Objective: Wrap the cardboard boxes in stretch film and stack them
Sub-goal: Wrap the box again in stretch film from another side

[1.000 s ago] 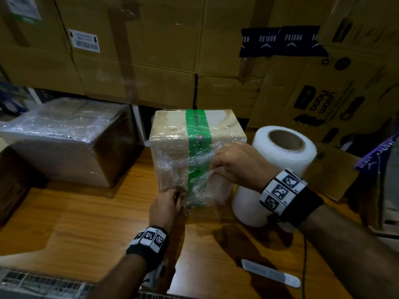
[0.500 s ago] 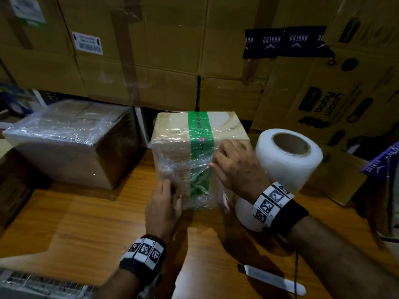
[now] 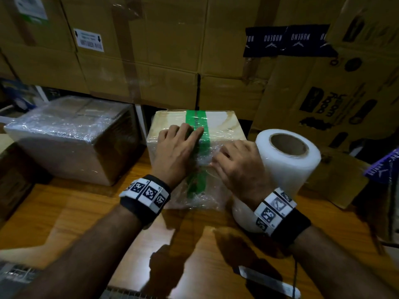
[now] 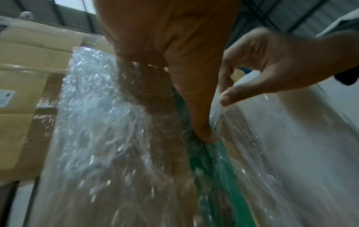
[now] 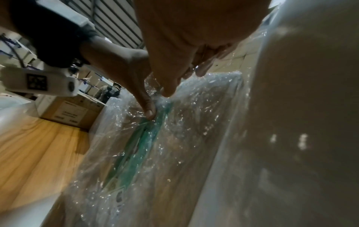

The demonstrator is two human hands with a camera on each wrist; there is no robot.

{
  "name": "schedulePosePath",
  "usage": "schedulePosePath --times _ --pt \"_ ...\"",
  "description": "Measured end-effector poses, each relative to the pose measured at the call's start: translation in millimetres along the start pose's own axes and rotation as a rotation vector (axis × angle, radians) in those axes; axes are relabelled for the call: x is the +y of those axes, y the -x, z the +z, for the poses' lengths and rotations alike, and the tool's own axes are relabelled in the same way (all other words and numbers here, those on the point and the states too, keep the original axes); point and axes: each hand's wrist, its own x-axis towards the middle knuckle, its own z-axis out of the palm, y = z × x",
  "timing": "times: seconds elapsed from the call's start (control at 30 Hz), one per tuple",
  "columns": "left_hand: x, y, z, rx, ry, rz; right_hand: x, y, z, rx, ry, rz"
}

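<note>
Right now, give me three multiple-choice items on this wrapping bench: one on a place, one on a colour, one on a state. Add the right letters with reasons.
1. Where does the film roll stand relative to the box being wrapped?
A. On top of it
B. At its right, on the table
C. At its left

2. What colour is the tape strip running over that box?
A. Green
B. Red
C. Yellow

3. What is the left hand doing?
A. Hanging idle off the table
B. Gripping the roll
C. Lying flat on the box, fingers straight

Key: 1 B, the upright roll sits beside the box's right side, behind the right hand. 2 A, a green band crosses the top and front. 3 C, the head view shows its fingers spread over the filmed top edge.
</note>
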Motion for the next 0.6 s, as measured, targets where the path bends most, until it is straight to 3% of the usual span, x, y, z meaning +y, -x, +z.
schedulePosePath --times 0.1,0.27,0.33,0.47,0.6 --pt "-3.7 -12.8 -5.6 -0.042 -0.085 0.053 -25.9 41.0 -6.9 -0.062 -0.164 0.077" --pt "-4.4 -29.5 -13.9 -0.198 -0.073 0.072 -86.2 93.5 20.4 -0.59 -0.527 0.69" --pt "-2.3 -29.8 -15.4 -0.228 -0.005 0.065 -97.7 92.8 30.8 -0.73 -0.632 0.813" --pt "-0.7 -28.9 -20.5 -0.281 0.025 0.092 -109.5 65.5 58.4 -0.88 -0.615 0.895" --pt "-5.5 -29.7 -26.3 -0.289 0.037 0.12 -127.5 49.8 84.4 -1.03 -0.575 0.869"
